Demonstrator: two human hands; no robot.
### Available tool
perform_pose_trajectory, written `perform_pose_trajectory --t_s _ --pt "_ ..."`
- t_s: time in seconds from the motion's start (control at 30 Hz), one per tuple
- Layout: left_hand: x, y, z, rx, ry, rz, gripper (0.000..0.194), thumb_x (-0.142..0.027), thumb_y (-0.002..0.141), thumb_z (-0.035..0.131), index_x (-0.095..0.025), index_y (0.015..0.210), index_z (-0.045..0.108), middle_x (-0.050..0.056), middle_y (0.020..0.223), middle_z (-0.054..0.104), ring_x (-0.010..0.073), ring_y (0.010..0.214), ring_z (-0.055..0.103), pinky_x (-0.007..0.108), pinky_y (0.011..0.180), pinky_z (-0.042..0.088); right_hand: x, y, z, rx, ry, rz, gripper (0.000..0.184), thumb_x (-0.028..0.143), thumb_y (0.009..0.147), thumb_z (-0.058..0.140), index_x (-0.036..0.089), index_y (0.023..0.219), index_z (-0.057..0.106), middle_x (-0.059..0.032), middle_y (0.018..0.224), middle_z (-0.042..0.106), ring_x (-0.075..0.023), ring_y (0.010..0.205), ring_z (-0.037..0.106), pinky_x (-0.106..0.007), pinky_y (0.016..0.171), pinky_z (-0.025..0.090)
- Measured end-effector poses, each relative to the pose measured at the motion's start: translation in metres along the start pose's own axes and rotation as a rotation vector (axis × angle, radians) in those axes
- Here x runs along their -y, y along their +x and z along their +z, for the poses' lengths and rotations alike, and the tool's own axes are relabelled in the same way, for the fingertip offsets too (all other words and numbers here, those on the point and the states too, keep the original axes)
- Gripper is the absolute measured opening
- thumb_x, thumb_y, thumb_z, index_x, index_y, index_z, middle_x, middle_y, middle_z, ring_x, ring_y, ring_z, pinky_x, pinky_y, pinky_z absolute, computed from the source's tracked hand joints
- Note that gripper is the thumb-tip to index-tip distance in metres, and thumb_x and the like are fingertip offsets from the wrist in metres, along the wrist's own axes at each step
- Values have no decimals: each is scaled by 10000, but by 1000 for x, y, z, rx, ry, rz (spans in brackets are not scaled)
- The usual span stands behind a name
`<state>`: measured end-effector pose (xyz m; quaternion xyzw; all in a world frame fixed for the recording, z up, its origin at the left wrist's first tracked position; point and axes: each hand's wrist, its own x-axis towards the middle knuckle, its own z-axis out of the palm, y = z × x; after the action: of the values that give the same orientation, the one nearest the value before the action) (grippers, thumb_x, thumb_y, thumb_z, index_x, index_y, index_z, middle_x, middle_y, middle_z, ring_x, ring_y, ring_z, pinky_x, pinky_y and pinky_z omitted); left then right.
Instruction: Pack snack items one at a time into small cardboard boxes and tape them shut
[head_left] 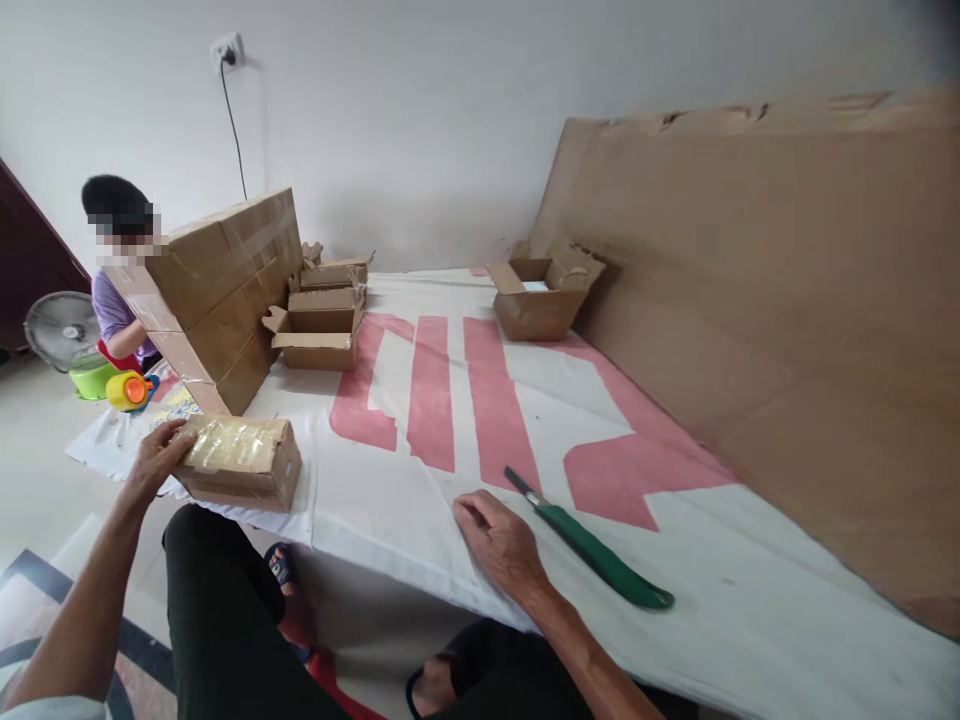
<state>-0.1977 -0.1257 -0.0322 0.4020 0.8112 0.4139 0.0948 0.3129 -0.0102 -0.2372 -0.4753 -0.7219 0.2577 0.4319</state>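
Observation:
My left hand (161, 452) grips the left end of a small closed cardboard box (281, 465) at the table's front edge. Shiny clear tape covers the box's top. On the cloth-covered table rests my right hand (501, 540), its fingers curled in and nothing visible in them. Just to its right lies a knife with a long green handle (600, 560), its dark blade pointing away to the left. The knife and the right hand are apart.
Stacked taped cartons (240, 290) stand at the left. Beside them are several open small boxes (319, 355). Another open box (536, 315) with something white inside sits further back. A large cardboard sheet (787, 330) leans at the right. A person (116, 305) sits beyond the stack, near a fan (64, 330).

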Motion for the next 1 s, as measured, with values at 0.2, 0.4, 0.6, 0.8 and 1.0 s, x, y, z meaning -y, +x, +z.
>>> perform_pose_trajectory --t_s 0.2,0.4,0.6,0.8,1.0 --pt "-33 -47 79 222 -223 104 828 -759 699 837 -173 1280 772 172 1310 787 337 1059 756 415 870 616 42 14 11 114 305 82 452 560 976 642 221 1252 758 -134 1186 811 -300 1008 766 -431 888 630" --pt "-60 -82 124 466 -456 164 679 -672 884 764 -185 1357 758 165 1385 783 301 1054 749 358 800 621 74 21 1 123 615 132 698 737 1082 486 283 1597 610 -110 1648 633 -341 1554 558 -544 1297 454" --pt "-63 -83 131 525 -576 113 540 -494 831 852 -198 1277 779 99 1072 835 274 981 752 345 810 609 66 11 -9 108 574 133 783 775 1022 594 275 1625 583 -124 1694 583 -369 1575 534 -522 1268 502" --pt "-58 -77 135 526 -560 102 480 -417 755 908 -198 1162 780 91 1028 814 269 978 757 326 779 588 67 3 -2 107 591 151 751 676 1026 665 276 1649 542 -133 1663 600 -366 1572 528 -518 1240 524" --pt "-60 -76 142 468 -493 196 405 -481 777 875 -209 1060 776 101 1114 814 248 916 768 287 691 551 62 -1 0 147 558 167 796 640 1050 641 281 1727 426 -149 1685 567 -363 1496 604 -523 1191 563"
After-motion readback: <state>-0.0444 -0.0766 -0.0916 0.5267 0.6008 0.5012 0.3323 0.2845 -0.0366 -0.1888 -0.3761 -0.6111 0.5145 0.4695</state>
